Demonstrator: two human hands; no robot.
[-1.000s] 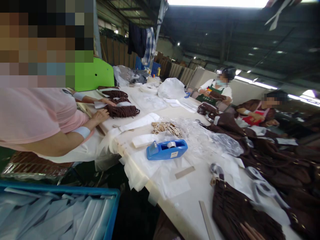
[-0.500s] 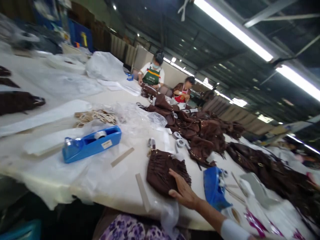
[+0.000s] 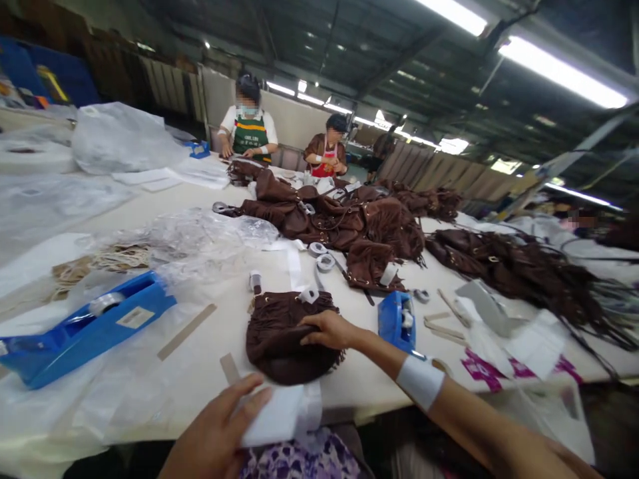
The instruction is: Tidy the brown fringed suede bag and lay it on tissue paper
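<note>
A dark brown fringed bag (image 3: 279,332) lies near the front edge of the pale table (image 3: 200,392). My right hand (image 3: 327,330) pinches the bag's right side between thumb and fingers. Below and left of the bag, my left hand (image 3: 224,426) holds a folded white sheet (image 3: 274,416) over the table edge, thumb on top. White wrapping sits at the bag's top, and a small wrapped roll (image 3: 255,281) stands out at its upper left. A thin grey-brown strip (image 3: 229,368) lies between my left hand and the bag.
Blue tape dispensers stand at left (image 3: 94,332) and right (image 3: 397,321). Brown bags (image 3: 339,219) are heaped behind, with more at right (image 3: 519,273). Clear plastic (image 3: 200,243) and corded tags (image 3: 100,266) lie left. Two people (image 3: 248,126) work across the table.
The view has turned right and come closer. My left hand has appeared with the white sheet. My right hand, spread on the bag before, now grips its side.
</note>
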